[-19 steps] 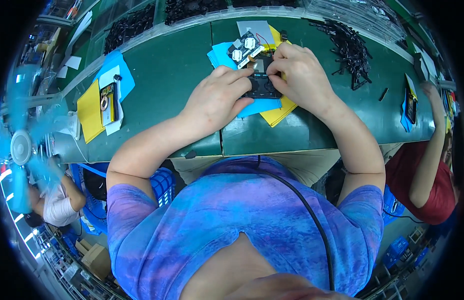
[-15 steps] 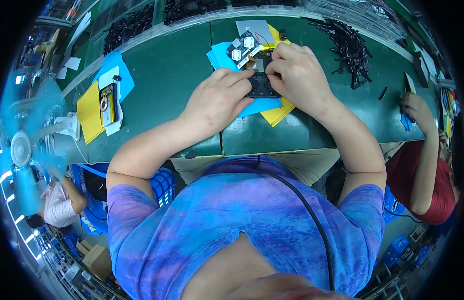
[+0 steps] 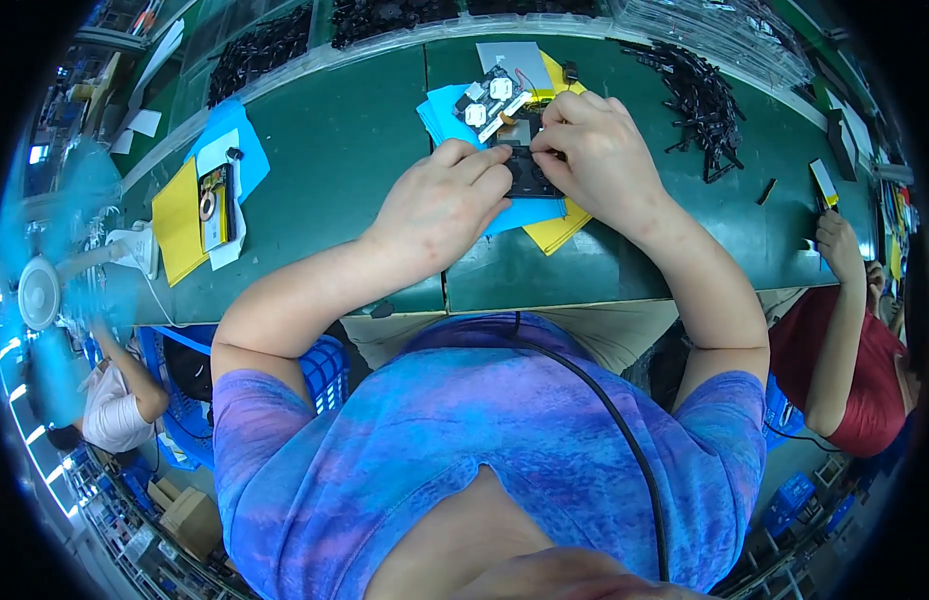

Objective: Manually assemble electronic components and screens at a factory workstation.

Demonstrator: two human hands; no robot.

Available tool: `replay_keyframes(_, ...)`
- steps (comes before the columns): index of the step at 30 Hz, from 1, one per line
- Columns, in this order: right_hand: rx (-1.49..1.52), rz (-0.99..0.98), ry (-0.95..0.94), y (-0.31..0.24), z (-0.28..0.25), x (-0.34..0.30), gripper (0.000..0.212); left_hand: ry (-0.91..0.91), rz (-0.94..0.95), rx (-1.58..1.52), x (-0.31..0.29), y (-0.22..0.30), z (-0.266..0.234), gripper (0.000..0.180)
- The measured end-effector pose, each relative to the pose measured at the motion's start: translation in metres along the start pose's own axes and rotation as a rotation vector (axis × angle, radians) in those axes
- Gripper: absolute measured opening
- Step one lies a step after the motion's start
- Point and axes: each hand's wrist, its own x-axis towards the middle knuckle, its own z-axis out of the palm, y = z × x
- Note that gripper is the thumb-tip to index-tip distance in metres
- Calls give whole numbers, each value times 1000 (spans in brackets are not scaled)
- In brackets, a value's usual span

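Observation:
In front of me a flat black plastic housing (image 3: 533,178) lies on blue sheets (image 3: 520,215) and yellow sheets (image 3: 557,232). A circuit board (image 3: 491,100) with two white square parts sits tilted at its upper left, joined to it by a brownish strip. My left hand (image 3: 440,200) is closed at the housing's left edge, fingertips pressing on its upper part. Curled over the upper right edge, my right hand (image 3: 597,150) has thumb and index finger pinched together; anything between them is too small to make out.
Left of me, a partly built device (image 3: 217,205) rests on yellow and blue sheets beside a running fan (image 3: 40,293). A heap of thin black parts (image 3: 700,105) lies at the far right. Clear trays of black parts (image 3: 390,18) line the back. A co-worker's hand (image 3: 838,245) is at right.
My left fingertips have shifted slightly on the housing, and my right hand stays pinched at its upper edge. The co-worker's hand at right has moved nearer the table's front edge.

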Motion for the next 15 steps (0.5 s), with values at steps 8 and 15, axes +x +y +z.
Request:
replay_keyframes(8, -38, 6, -8, 1, 0, 3, 9, -23, 39, 112, -2, -1, 5, 19)
replay_keyframes(15, -43, -102, -45, 8, -11, 1, 21, -47, 77, 216, -2, 3, 0, 19)
